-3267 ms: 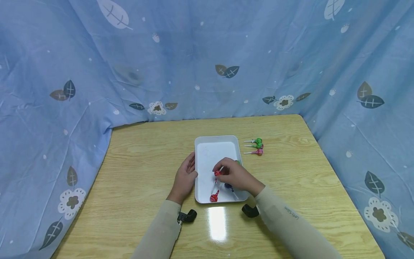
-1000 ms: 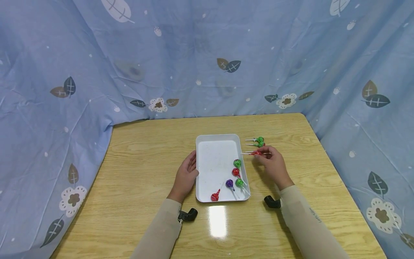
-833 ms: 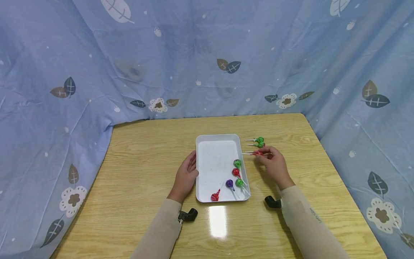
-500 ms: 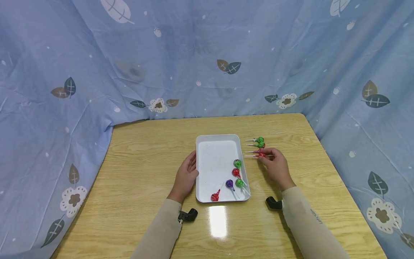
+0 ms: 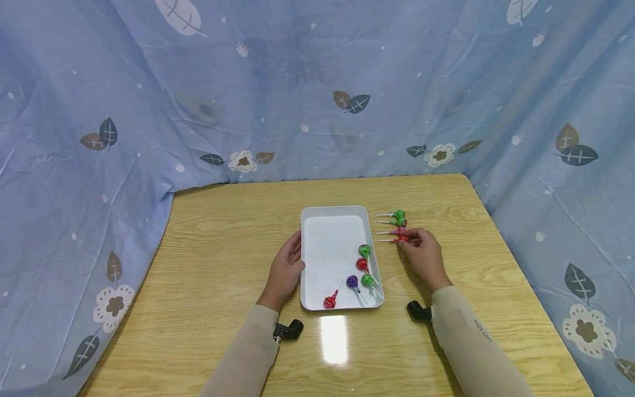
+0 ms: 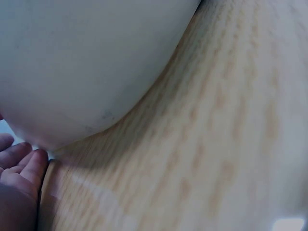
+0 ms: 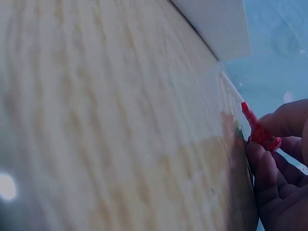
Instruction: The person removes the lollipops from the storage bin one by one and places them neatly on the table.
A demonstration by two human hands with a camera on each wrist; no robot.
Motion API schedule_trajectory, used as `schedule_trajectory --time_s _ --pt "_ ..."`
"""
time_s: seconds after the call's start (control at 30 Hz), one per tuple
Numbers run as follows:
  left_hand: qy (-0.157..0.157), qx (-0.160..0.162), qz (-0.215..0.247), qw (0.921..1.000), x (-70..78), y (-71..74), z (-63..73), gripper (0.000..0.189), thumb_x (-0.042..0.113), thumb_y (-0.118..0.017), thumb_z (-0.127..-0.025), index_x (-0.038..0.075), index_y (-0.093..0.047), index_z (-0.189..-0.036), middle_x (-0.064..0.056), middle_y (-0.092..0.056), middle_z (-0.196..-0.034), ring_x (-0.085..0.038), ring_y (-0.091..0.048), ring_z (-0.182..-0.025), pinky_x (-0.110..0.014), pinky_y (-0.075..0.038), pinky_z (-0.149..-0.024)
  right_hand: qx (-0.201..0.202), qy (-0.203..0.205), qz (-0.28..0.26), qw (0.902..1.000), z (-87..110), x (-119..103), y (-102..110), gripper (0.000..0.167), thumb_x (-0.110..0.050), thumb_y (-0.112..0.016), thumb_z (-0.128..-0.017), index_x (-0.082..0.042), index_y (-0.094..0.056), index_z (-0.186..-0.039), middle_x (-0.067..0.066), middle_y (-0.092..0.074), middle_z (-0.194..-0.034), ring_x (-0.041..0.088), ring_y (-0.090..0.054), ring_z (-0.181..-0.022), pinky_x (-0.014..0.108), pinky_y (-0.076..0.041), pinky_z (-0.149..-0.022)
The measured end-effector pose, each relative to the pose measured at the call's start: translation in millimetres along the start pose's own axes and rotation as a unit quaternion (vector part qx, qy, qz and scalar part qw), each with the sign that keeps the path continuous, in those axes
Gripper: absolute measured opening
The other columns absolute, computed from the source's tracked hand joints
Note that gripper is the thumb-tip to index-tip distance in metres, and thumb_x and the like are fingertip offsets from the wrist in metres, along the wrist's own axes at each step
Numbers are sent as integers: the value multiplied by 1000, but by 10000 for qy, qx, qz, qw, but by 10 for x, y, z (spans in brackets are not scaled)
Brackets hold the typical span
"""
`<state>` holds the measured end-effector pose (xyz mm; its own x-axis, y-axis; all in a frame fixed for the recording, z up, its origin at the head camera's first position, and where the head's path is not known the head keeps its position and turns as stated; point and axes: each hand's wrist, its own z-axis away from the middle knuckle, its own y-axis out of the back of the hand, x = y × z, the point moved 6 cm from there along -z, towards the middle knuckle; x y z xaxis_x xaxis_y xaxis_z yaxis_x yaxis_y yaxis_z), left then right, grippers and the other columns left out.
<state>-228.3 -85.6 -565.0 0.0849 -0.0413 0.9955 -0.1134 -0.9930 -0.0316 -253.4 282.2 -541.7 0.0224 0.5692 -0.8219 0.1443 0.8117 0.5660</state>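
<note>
My right hand [image 5: 424,256] pinches a red-wrapped lollipop [image 5: 403,240] by its head at the table, its white stick pointing left. The right wrist view shows the red wrapper [image 7: 262,134] between thumb and fingers. Just beyond it lie a pink lollipop [image 5: 399,231] and two green ones, the nearer green lollipop [image 5: 399,223] and the farther green lollipop [image 5: 399,214], in a row. My left hand [image 5: 286,270] rests along the left wall of a white tray [image 5: 324,208], fingers fairly straight; in the left wrist view its fingers [image 6: 36,166] touch the tray's side.
Inside the tray's right and near parts lie a green lollipop [image 5: 364,250], a red lollipop [image 5: 362,263], another green lollipop [image 5: 367,280], a purple lollipop [image 5: 352,281] and a red lollipop [image 5: 329,301]. A blue patterned curtain [image 5: 278,99] surrounds the wooden table [image 5: 223,248].
My right hand lifted the red lollipop out of the tray, carried it right to the row, then shifted it slightly nearer, beside the pink one. The left hand stayed at the tray.
</note>
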Motion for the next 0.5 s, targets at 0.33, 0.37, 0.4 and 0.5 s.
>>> schedule_trajectory --time_s 0.33,0.37,0.4,0.5 --pt "58 16 -69 10000 14 -8 4 76 -16 -44 -94 0 -35 -168 -16 -40 -169 -23 -41 -154 -27 -38 -121 65 -56 58 9999 -6 20 1 26 -8 -73 -104 5 -70 -126 23 -63 -123 34 -64 -103 34 -53 -81" --pt "45 9 -77 10000 18 -8 5 76 -16 -44 -94 0 -34 -168 -17 -40 -169 -24 -41 -154 -27 -38 -121 66 -57 57 9999 -5 16 1 26 -9 -73 -104 5 -70 -126 23 -63 -123 34 -64 -103 34 -53 -81" --pt "35 2 -81 10000 20 -7 7 77 -16 -44 -94 -1 -34 -168 -17 -40 -169 -25 -41 -154 -28 -38 -121 69 -71 53 9999 -3 17 1 26 -9 -73 -104 5 -70 -126 23 -63 -123 34 -64 -103 35 -53 -82" --pt "-12 -15 -79 10000 26 -5 7 77 -16 -44 -94 -2 -34 -168 -19 -39 -169 -29 -40 -154 -31 -38 -122 74 -104 12 9999 2 18 4 26 -9 -73 -104 5 -70 -126 23 -63 -123 34 -64 -105 34 -54 -82"
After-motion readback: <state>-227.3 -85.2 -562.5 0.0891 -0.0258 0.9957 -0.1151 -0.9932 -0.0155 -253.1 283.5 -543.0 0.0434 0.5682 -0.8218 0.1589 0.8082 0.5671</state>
